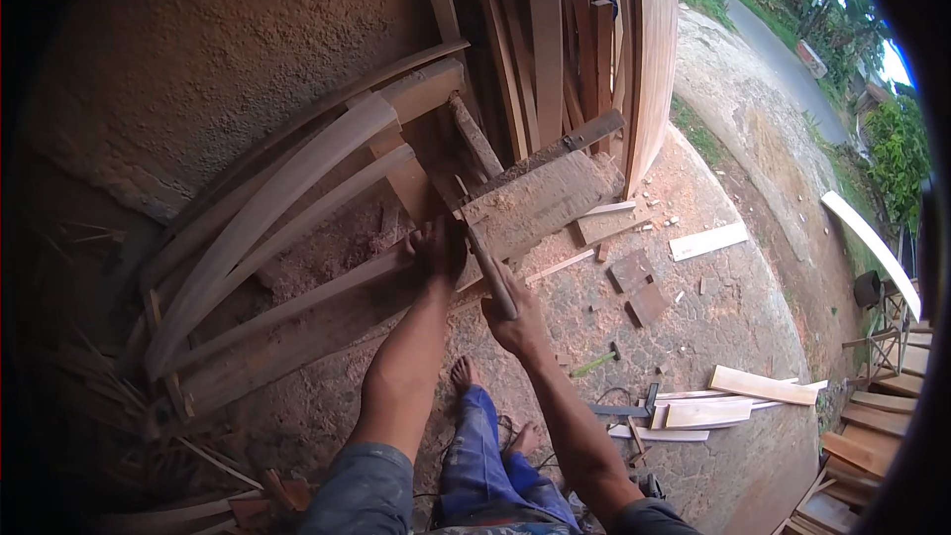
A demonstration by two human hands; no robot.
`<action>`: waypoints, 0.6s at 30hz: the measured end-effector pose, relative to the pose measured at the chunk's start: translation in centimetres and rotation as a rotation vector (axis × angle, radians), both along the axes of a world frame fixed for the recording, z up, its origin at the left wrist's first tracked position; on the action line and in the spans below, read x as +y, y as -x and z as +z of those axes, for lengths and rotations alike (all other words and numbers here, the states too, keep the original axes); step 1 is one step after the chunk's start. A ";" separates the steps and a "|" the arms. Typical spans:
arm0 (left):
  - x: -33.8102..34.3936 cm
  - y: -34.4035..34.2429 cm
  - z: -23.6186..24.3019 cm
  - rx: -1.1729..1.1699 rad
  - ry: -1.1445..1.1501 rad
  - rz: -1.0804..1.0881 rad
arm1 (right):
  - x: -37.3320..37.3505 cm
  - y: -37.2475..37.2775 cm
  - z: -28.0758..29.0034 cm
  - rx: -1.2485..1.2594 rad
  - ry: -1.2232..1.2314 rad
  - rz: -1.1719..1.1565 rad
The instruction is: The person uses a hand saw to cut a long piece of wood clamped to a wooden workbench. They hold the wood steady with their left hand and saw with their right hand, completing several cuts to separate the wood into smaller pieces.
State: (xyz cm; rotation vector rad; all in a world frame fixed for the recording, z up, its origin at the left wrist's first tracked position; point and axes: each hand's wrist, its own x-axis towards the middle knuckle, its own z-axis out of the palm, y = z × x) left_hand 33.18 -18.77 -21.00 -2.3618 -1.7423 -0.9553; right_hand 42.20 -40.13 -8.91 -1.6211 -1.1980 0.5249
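Note:
My right hand (517, 315) is wrapped round the lower end of a thick wooden stick-like handle (487, 260). The handle slants up and away to the left, and whether a tool head sits on its far end cannot be made out. My left hand (439, 250) is closed just left of the handle, at the near end of an upright-edged board (411, 183); what it grips is hidden. Right beyond both hands lies a thick, dusty wooden block (545, 193) strewn with shavings, with a dark beam (555, 154) along its far edge.
Curved wooden pieces (287, 203) and a long plank (287, 342) lie to the left. Tall boards (545, 40) lean at the back by a rough wall (238, 30). On the floor are a green-handled hammer (596, 363), offcuts (639, 287) and stacked pale boards (708, 413).

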 end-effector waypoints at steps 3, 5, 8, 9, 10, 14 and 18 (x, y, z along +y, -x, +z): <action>0.4 1.8 -0.3 0.090 0.153 0.011 | -4.4 0.8 0.0 0.022 0.034 0.041; -0.1 0.9 1.8 0.183 0.323 0.024 | -14.4 0.9 0.4 -0.070 0.106 0.047; -1.6 -0.6 5.3 0.126 0.372 0.053 | -22.1 1.6 3.1 -0.099 0.184 0.044; -1.5 -0.1 5.7 0.107 0.417 0.043 | -21.2 1.9 3.2 -0.079 0.143 0.050; -1.1 0.8 4.5 0.146 0.378 0.047 | -20.2 2.2 3.4 -0.056 0.100 0.062; -0.3 0.2 1.3 0.151 0.155 0.036 | -2.7 -0.4 0.3 0.115 0.075 0.046; -0.4 0.4 1.8 0.099 0.219 0.009 | -3.9 0.1 0.1 -0.008 0.069 0.031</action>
